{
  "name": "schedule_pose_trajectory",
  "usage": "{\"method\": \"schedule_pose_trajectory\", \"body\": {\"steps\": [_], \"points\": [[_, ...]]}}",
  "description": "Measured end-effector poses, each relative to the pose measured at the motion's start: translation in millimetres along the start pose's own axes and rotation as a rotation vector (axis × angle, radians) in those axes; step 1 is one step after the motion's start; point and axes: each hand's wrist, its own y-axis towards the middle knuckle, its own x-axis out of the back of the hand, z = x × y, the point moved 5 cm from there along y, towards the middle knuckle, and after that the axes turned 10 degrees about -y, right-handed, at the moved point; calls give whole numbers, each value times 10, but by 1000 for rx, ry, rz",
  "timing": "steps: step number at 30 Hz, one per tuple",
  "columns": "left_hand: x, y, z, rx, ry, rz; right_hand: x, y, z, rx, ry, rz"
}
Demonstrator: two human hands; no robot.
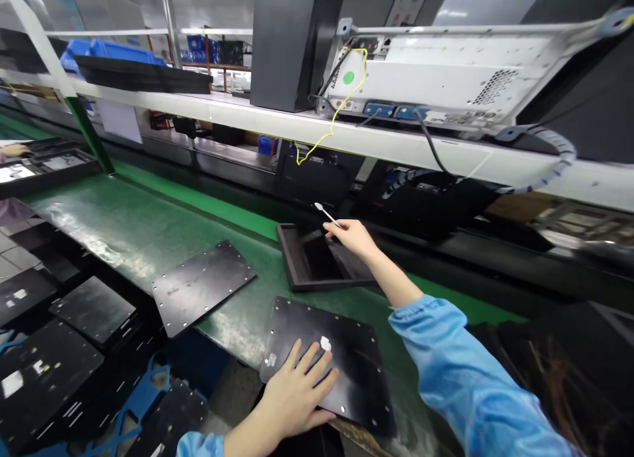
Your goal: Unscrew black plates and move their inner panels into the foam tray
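My left hand lies flat with fingers spread on a black metal back panel at the near edge of the green belt; a small white sticker sits just beyond my fingertips. My right hand reaches forward, pinching a thin white swab above a black framed tray that stands further back on the belt. A second black panel lies on the belt to the left, untouched.
Stacks of black panels fill the space below left of the belt. A white shelf rail runs across above, carrying a tilted grey chassis with cables and a yellow wire. Another person's hand shows at far left.
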Motion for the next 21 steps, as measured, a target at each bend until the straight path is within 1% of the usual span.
{"method": "schedule_pose_trajectory", "body": {"steps": [2, 4, 6, 10, 12, 13, 14, 16, 19, 21], "points": [[2, 2, 2, 0, 0, -18, -41, -191, 49, 80, -42, 21], [-9, -1, 2, -7, 0, -43, -56, -374, -82, 122, -96, 31], [-32, -6, 3, -16, 4, -65, -52, -533, -388, 114, -190, 40], [-72, -18, -3, -34, 17, -103, -47, -829, -1151, 37, -396, 122], [-77, -19, -8, -36, 23, -122, -69, -992, -1393, 26, -452, 164], [-77, -17, -11, -34, 25, -130, -96, -1075, -1454, 28, -474, 177], [-76, -15, -14, -31, 29, -137, -137, -1156, -1480, 30, -491, 185], [-73, -13, -22, -29, 39, -149, -268, -1305, -1431, 52, -538, 187], [-67, -16, -31, -35, 59, -154, -556, -1448, -1196, 167, -644, 129], [-55, -22, -27, -37, 71, -145, -750, -1461, -1038, 248, -665, 91]]}}
